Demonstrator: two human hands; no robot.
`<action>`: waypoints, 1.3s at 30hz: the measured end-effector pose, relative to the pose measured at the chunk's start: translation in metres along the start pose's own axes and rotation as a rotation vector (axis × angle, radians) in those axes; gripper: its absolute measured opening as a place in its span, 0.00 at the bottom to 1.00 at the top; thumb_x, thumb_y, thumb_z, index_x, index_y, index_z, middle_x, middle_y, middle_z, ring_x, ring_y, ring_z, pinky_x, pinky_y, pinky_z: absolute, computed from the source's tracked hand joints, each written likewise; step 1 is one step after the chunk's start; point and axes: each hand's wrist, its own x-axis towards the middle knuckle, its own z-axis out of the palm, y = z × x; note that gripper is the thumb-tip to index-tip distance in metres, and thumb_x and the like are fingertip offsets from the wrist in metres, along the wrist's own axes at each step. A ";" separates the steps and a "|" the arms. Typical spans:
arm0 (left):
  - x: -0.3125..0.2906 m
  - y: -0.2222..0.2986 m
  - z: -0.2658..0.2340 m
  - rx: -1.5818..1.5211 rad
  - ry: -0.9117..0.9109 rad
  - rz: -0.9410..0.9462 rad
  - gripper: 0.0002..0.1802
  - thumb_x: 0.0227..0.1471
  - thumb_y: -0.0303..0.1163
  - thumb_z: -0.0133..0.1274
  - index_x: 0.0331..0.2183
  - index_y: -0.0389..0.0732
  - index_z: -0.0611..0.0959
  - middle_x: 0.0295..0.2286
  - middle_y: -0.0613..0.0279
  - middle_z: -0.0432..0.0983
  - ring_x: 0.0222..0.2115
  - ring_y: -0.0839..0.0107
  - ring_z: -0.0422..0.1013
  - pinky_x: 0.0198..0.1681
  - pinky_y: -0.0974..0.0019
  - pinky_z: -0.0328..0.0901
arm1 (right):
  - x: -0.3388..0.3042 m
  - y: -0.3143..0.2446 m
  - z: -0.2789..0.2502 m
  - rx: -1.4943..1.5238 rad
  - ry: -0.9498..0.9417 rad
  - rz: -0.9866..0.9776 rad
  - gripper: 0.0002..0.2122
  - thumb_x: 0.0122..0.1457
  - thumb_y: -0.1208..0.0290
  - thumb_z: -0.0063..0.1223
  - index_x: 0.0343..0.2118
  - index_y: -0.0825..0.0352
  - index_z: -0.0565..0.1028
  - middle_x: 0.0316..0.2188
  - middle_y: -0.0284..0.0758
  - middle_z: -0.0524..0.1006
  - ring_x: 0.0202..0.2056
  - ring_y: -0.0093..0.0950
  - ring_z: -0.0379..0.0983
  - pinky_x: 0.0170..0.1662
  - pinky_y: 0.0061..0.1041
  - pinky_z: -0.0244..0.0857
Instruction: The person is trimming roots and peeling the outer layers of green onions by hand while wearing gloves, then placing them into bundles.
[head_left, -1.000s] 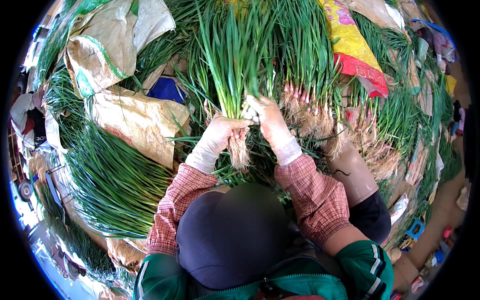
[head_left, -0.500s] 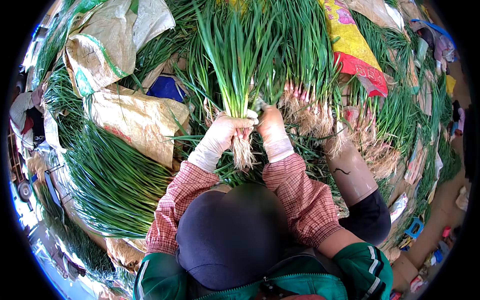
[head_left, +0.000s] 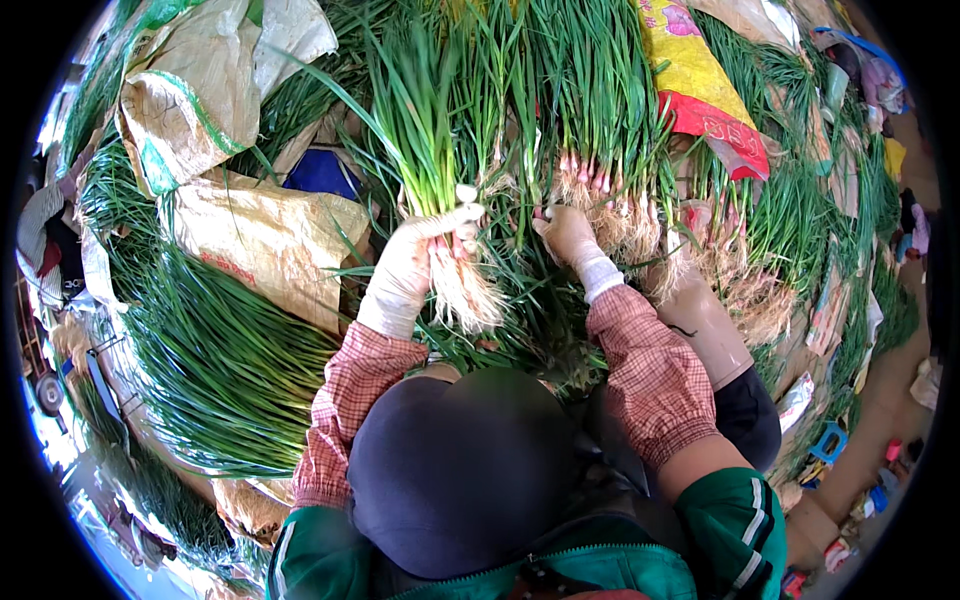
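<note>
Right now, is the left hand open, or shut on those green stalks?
Shut: the left hand curls around the stalks, and their pale roots stick out below it in the picture.

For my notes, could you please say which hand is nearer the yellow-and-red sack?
Right: in the picture, the right hand is below-left of the sack; the left hand is farther left.

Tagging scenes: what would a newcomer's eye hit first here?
First, the bunch of green stalks with pale roots, held in the left hand at upper middle. Next, the yellow-and-red bag at upper right; then the big dark cap at lower middle.
</note>
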 end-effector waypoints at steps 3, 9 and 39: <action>0.007 -0.008 -0.006 0.203 0.008 -0.050 0.12 0.51 0.24 0.57 0.40 0.33 0.79 0.34 0.55 0.79 0.25 0.76 0.71 0.27 0.75 0.66 | -0.012 -0.009 -0.004 0.095 0.223 -0.102 0.15 0.59 0.55 0.53 0.37 0.62 0.79 0.30 0.42 0.81 0.30 0.40 0.78 0.36 0.37 0.71; 0.023 -0.028 -0.011 0.543 0.207 -0.102 0.10 0.48 0.32 0.64 0.24 0.34 0.84 0.18 0.62 0.78 0.13 0.80 0.66 0.15 0.78 0.57 | -0.050 -0.056 -0.007 0.619 -0.164 -0.059 0.25 0.62 0.44 0.47 0.36 0.67 0.78 0.26 0.34 0.79 0.29 0.26 0.74 0.37 0.26 0.68; 0.016 0.010 0.000 0.064 -0.212 0.007 0.33 0.56 0.31 0.53 0.59 0.32 0.62 0.23 0.70 0.69 0.26 0.76 0.68 0.52 0.55 0.67 | 0.039 -0.056 0.002 -0.156 0.228 -0.341 0.10 0.62 0.65 0.46 0.37 0.63 0.77 0.25 0.40 0.78 0.26 0.32 0.76 0.33 0.31 0.74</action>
